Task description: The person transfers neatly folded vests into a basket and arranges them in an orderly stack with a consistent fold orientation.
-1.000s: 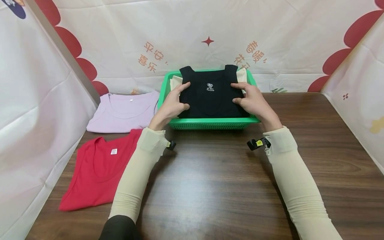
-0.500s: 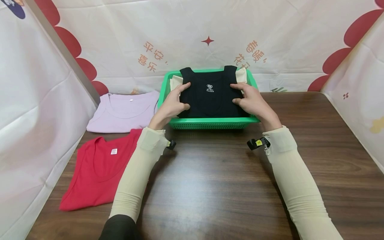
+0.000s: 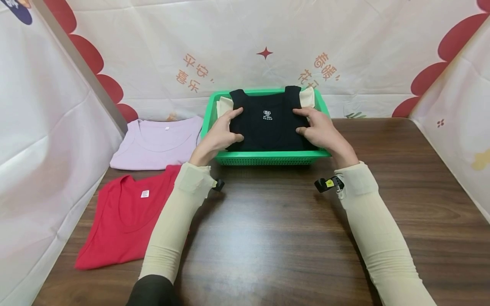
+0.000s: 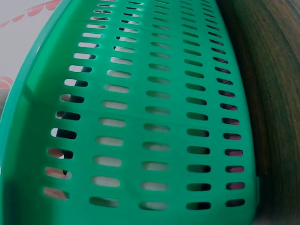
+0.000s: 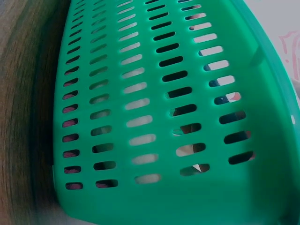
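Note:
A folded black tank top [image 3: 268, 131] with a small white print at its neck lies in the green basket [image 3: 268, 160], its two shoulder straps at the back rim. My left hand [image 3: 220, 131] holds its left edge, thumb and index finger on the cloth. On the opposite edge my right hand [image 3: 319, 129] holds it the same way; the other fingers of both hands are hidden. Cream cloth [image 3: 307, 97] sticks out under the tank top at the back corners. In both wrist views the basket's slotted wall [image 4: 140, 112] fills the frame, hiding the hands.
To the left of the basket lies a folded lilac top [image 3: 160, 144]. Nearer, a folded red tank top [image 3: 122, 221] with a white label lies partly behind the left forearm. All stand on a brown wooden table [image 3: 268, 221], with a printed white curtain [image 3: 245, 25] behind.
The black tank top's straps have sunk slightly toward the basket's back rim, showing a bit more rim and cream cloth. Both hands have stayed nearly in place.

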The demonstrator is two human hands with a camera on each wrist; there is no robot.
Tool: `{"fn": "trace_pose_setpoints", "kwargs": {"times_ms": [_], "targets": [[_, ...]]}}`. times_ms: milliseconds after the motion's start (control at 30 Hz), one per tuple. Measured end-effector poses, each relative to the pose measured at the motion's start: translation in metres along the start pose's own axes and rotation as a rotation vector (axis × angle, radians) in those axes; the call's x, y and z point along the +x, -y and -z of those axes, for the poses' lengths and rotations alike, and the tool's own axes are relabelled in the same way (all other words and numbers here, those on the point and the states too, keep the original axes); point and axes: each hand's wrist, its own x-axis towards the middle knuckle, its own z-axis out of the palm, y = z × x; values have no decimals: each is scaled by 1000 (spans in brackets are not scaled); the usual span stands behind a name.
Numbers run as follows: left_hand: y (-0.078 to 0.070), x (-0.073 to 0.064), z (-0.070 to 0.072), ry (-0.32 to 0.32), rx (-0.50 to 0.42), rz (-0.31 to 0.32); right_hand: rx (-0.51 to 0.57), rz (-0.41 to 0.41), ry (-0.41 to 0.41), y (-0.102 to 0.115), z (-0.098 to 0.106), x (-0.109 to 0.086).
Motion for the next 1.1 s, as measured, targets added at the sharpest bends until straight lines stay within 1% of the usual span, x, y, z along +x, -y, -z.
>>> {"fn": "trace_pose_setpoints", "kwargs": {"times_ms": [133,533,800,1100], "targets": [[1,-2,0,8,8,3,2,4,3,-1,-2,0],[3,0,0,17,26,8,-1,3,36,-2,-2,2],[1,-1,0,12,28,16,-8,-4,43,-1,-2,1],[1,1,-1,7,30,31,-15,-11,49,1,-1,-1]]}}
